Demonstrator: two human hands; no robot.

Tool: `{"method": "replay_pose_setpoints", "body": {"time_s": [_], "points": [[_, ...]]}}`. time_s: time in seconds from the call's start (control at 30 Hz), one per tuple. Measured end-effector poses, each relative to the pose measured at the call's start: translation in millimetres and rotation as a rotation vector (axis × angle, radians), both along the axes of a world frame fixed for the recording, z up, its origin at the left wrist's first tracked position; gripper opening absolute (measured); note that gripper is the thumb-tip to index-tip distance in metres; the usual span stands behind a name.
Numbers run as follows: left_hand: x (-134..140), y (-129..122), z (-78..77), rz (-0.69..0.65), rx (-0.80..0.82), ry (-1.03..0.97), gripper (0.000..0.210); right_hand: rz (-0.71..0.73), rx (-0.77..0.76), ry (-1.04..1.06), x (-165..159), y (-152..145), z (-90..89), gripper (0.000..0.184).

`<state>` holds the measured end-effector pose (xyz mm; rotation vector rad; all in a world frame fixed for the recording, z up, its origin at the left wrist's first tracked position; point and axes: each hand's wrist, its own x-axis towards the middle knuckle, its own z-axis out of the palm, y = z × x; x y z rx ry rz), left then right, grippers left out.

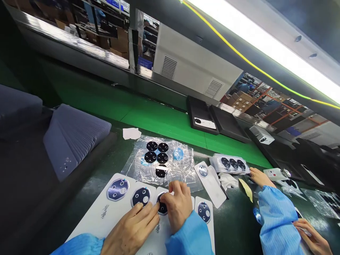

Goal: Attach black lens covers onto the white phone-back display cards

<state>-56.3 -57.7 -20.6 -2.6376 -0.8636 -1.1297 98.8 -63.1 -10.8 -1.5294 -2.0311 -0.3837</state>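
Several white phone back panels (91, 219) lie side by side in front of me, each with a dark octagonal camera cover (118, 189) near its top. My left hand (135, 226) rests on them, fingers stretched out flat, the tips beside the third dark camera cover (162, 209). Over that same cover, my right hand (178, 203) is closed in a pinch at its upper edge; what sits between the fingers is hidden. Just beyond, a clear plastic sheet (183, 173) bears several black camera covers (162, 157) and a round blue film piece (178, 153).
At left stands a fanned stack of grey-blue panels (77, 134). Right of the sheet are a loose white panel (212, 187) and a bagged stack of covers (233, 163). A co-worker's hand (261, 177) reaches in at right. Black trays (228, 122) sit at the back.
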Motion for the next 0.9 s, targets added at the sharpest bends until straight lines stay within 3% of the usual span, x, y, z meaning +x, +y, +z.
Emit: {"method": "replay_pose_setpoints", "body": {"time_s": [0.9], "points": [[-0.6, 1.3, 3.4, -0.033, 0.013, -0.002, 0.057, 0.003, -0.022, -0.117, 2.3, 2.4, 0.1, 0.023]]}}
